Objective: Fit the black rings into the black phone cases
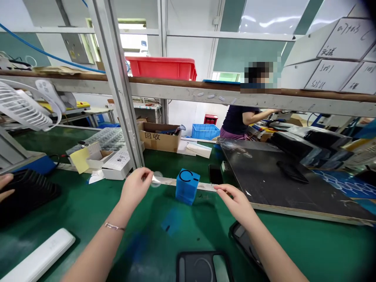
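Observation:
My left hand is pinched on the edge of a clear round film disc, held above the green table left of a blue block. The block stands upright, with a black open ring and a short black bar on its top. To the right of the block, my right hand has thumb and forefinger pressed together; whatever is between them is too small to make out. In front of me lies a black phone case with a ring outline. Another dark case is partly hidden under my right forearm.
Another person's hand reaches black stacked pieces at left. A white bar-shaped object lies nearer. Behind stand small white boxes, a cardboard box and a metal post. A black board lies right; a co-worker is beyond.

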The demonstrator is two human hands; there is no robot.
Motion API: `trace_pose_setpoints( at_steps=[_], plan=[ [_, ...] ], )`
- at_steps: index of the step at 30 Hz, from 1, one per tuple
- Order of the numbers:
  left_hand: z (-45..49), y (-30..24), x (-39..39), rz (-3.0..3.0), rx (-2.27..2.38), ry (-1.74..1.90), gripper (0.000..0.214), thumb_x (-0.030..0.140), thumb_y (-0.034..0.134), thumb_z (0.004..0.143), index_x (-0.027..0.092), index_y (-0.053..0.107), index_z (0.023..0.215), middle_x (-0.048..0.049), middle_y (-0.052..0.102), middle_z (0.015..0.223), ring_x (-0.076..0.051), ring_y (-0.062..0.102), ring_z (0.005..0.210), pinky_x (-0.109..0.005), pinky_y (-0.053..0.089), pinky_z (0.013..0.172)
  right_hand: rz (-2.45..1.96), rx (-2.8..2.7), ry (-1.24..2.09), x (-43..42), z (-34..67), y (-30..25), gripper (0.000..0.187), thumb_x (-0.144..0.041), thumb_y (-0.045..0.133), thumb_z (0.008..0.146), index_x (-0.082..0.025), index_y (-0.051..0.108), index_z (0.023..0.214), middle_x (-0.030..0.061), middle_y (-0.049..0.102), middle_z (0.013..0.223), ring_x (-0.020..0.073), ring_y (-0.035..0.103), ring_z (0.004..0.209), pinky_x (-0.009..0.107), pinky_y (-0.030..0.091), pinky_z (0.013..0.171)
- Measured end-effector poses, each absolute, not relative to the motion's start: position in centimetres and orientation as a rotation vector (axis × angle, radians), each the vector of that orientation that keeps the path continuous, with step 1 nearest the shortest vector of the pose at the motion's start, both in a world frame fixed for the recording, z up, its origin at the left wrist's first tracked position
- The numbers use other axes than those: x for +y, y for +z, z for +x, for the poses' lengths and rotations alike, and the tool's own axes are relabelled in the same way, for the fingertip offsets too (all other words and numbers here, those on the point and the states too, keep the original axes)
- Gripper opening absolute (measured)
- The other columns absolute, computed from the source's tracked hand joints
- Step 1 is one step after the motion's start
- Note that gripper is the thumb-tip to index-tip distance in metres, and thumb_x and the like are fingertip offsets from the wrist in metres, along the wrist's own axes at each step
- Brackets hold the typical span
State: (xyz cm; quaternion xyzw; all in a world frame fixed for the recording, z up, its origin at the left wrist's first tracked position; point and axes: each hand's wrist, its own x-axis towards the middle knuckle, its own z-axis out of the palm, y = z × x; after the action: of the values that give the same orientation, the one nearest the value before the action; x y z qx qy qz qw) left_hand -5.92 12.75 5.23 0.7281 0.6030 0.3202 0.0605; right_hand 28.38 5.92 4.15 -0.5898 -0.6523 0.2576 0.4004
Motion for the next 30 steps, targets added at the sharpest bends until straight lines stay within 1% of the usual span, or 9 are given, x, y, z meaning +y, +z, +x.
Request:
trace_pose_setpoints(
  at_steps=[5,9,12,15,17,20,24,27,30],
  plan=[
    [-6.2,0.5,10.7,2.401,1.815,0.564,0.024,0.019,0.05,0.078,0.022,0.074,0.076,-0.009,0.076,0.081,-0.029,0.069,0.085,-0.041,0.048,0.084,-1.531,-1.779,0.614,9.5,25.5,4.6,0.039,-0.046,0.052,0.091,-0.026,0.07,0.118,0.0086,0.066,0.128,0.0298,0.056,0.122,0.042,0.047,0.097],
    [-4.2,0.1,10.7,2.472,1.877,0.411,0.033,0.033,0.05,0.089,0.022,0.072,0.067,-0.0104,0.075,0.079,-0.033,0.066,0.092,-0.053,0.04,0.095,-1.594,-1.845,0.531,11.4,23.5,5.3,0.04,-0.047,0.06,0.086,-0.025,0.071,0.118,0.0104,0.066,0.13,0.0357,0.052,0.125,0.051,0.039,0.103],
    [-2.8,1.3,11.4,2.506,1.908,0.422,0.03,0.035,0.05,0.092,0.02,0.074,0.082,-0.0155,0.073,0.104,-0.039,0.057,0.112,-0.06,0.031,0.102,-1.589,-1.88,0.452,11.6,23.1,5.7,0.032,-0.043,0.061,0.086,-0.024,0.072,0.11,0.0093,0.069,0.122,0.0345,0.053,0.12,0.05,0.039,0.1],
    [-1.6,2.0,12.8,2.526,1.834,0.448,0.029,0.014,0.049,0.09,0.019,0.07,0.108,-0.0167,0.067,0.121,-0.035,0.053,0.12,-0.055,0.034,0.102,-1.575,-1.891,0.374,11.7,23.0,5.8,0.022,-0.04,0.062,0.086,-0.023,0.072,0.096,0.0089,0.071,0.11,0.0329,0.055,0.111,0.048,0.041,0.095],
    [-0.9,1.8,13.7,2.515,1.724,0.424,0.027,0.009,0.05,0.09,0.019,0.07,0.103,-0.0129,0.071,0.108,-0.029,0.061,0.109,-0.048,0.041,0.097,-1.565,-1.892,0.342,12.1,22.9,5.7,0.019,-0.039,0.06,0.087,-0.023,0.07,0.084,0.0082,0.07,0.099,0.0304,0.056,0.102,0.045,0.042,0.09],
    [-0.4,1.1,14.5,2.443,1.597,0.411,0.012,0.024,0.06,0.092,0.016,0.069,0.088,-0.0065,0.072,0.091,-0.023,0.066,0.093,-0.044,0.047,0.092,-1.527,-1.897,0.309,12.9,22.6,5.7,0.024,-0.035,0.058,0.089,-0.023,0.064,0.069,0.006,0.067,0.083,0.0259,0.057,0.088,0.04,0.044,0.083],
    [-1.2,1.3,14.0,2.278,1.503,0.6,0.026,0.025,0.051,0.092,0.017,0.071,0.107,-0.0145,0.072,0.112,-0.031,0.063,0.114,-0.046,0.045,0.099,-1.431,-1.94,0.285,13.0,22.3,5.8,0.025,-0.028,0.057,0.089,-0.023,0.06,0.064,0.0061,0.066,0.077,0.0248,0.056,0.084,0.038,0.043,0.08],
    [-1.2,2.0,13.9,2.149,1.327,0.74,0.068,0.028,0.059,0.085,0.024,0.039,0.15,-0.0129,0.052,0.148,-0.029,0.05,0.135,-0.039,0.047,0.101,-1.376,-1.954,0.318,12.6,22.2,6.1,0.024,-0.027,0.057,0.089,-0.023,0.063,0.066,0.0056,0.068,0.075,0.0244,0.058,0.081,0.036,0.043,0.076],
    [0.5,2.2,14.4,2.037,1.161,0.809,0.098,0.031,0.075,0.073,0.023,0.024,0.155,-0.0148,0.049,0.15,-0.028,0.053,0.132,-0.036,0.049,0.1,-1.35,-1.916,0.376,12.5,22.2,6.5,0.021,-0.028,0.059,0.086,-0.024,0.065,0.067,0.0045,0.069,0.072,0.0237,0.058,0.077,0.034,0.042,0.071]
  ],
)
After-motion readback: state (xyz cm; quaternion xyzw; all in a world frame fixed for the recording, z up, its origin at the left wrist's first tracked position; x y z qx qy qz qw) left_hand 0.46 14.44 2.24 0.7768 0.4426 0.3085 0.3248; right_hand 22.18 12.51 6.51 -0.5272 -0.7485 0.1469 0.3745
